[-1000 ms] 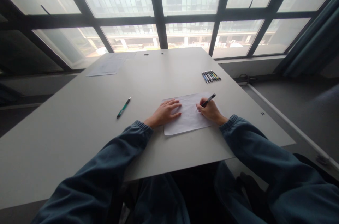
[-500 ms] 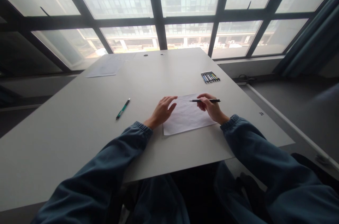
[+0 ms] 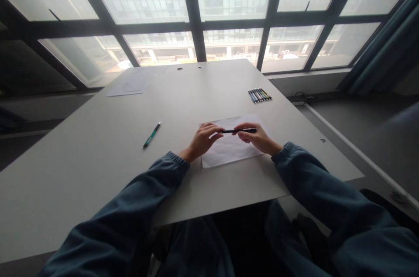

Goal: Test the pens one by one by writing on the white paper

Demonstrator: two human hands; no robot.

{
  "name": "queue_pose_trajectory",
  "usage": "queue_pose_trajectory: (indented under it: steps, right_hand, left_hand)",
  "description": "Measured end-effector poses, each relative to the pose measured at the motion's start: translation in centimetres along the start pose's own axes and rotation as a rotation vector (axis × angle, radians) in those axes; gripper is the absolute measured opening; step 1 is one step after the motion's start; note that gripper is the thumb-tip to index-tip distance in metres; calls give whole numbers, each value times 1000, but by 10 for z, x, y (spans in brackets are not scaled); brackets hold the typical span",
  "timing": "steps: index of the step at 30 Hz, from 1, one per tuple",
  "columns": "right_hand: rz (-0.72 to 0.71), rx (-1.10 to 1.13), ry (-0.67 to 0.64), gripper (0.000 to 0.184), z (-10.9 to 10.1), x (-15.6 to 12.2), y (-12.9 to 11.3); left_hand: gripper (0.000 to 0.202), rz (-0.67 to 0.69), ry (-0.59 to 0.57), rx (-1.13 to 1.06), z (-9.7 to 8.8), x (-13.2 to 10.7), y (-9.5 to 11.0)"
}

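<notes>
A white sheet of paper [image 3: 229, 150] lies on the grey table [image 3: 98, 168] in front of me. Above it, both hands hold one black pen [image 3: 238, 130] level, crosswise. My left hand [image 3: 203, 139] pinches the pen's left end with curled fingers. My right hand [image 3: 257, 138] grips its right part, fingers closed round it. Both wrists rest near the paper's edges.
A green pen [image 3: 151, 135] lies alone to the left. A row of several pens [image 3: 259, 94] sits at the far right of the table. More sheets [image 3: 131, 84] lie at the far left corner, by the large window. The table's right edge drops to the floor.
My right hand lifted the pen off the paper and turned it level. My left hand left the sheet and took hold of the pen's left end.
</notes>
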State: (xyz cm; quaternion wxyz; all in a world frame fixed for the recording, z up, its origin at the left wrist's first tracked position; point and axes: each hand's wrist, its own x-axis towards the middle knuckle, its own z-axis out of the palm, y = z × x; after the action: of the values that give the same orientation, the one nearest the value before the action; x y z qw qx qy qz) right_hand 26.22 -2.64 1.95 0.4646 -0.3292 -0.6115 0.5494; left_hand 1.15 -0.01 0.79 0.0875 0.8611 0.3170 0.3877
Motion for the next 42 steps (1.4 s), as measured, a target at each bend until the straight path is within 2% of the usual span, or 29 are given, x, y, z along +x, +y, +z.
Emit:
queue_pose_trajectory:
  steps: [4,9,12,16,28,31,35,38,42]
  right_hand:
    - [45,53,-3,39,-3,2,4]
    - [93,222,116,48,-11,8,8]
    - [79,259,145,43,-14,10,10]
    - [79,305,119,35,-15,9,11]
    - [114,261,86,40,-20,10,12]
    - [58,124,161,45,-18,11,11]
    - [-147,-267,304,37,-15,12,12]
    - [-272,-518,309,29,-16,10,12]
    - [-347,-633,257,25,-18,7,11]
  left_hand:
    - [26,-34,96,4,1,0,0]
    - [25,-91,211,-23,-1,1,1]
    - [26,-113,251,-13,-3,1,2]
    - [26,-109,263,-21,-4,2,3]
    - [23,-109,266,-43,-2,1,0]
    - [25,-155,274,-8,-1,0,-2]
    - [27,-188,296,18,-1,0,-5]
    - [28,-201,310,-9,0,0,-7]
    - [33,-254,329,-34,-1,0,-7]
